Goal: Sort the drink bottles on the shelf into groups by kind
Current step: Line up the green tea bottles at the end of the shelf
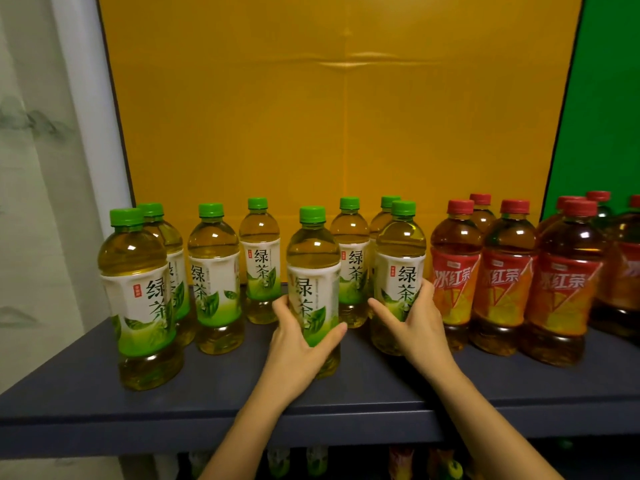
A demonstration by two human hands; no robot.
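Sorting looked nearly done: green-tea bottles (214, 278) left, red-tea bottles (505, 282) right, left hand (298, 344) and right hand (420, 317) each gripping a green-tea bottle.

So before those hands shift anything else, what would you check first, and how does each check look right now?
1. Left hand grips its green tea bottle: ok.
2. Right hand grips the neighbouring green tea bottle: ok.
3. Both held bottles upright: ok.
4. Green caps grouped left, red tea bottles right: ok.
5. Caps sealed tight: cannot tell.
6. Free space on the shelf front: ok.
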